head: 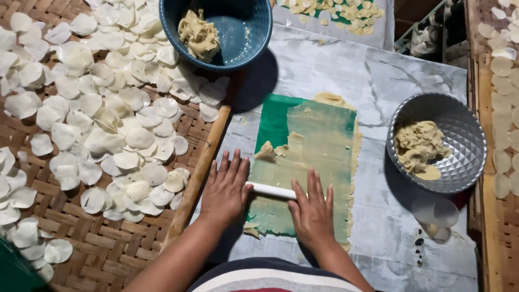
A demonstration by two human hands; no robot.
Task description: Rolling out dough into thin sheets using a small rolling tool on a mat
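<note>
My left hand (226,188) and my right hand (312,208) lie flat, palms down, on a white roller (272,190). The roller rests across the near part of a thin sheet of beige dough (319,146) spread over a green plastic sheet (273,121) on a marble-patterned table (346,67). Small torn lumps of dough (266,152) sit on the sheet just beyond the roller. Fingers of both hands are stretched out over the roller's ends.
A blue bowl (246,21) with a dough lump stands at the far edge. A silver bowl (459,130) with dough sits at right, a clear plastic cup (439,216) near it. Several thin white dough discs (108,108) cover a woven bamboo tray (102,249) at left.
</note>
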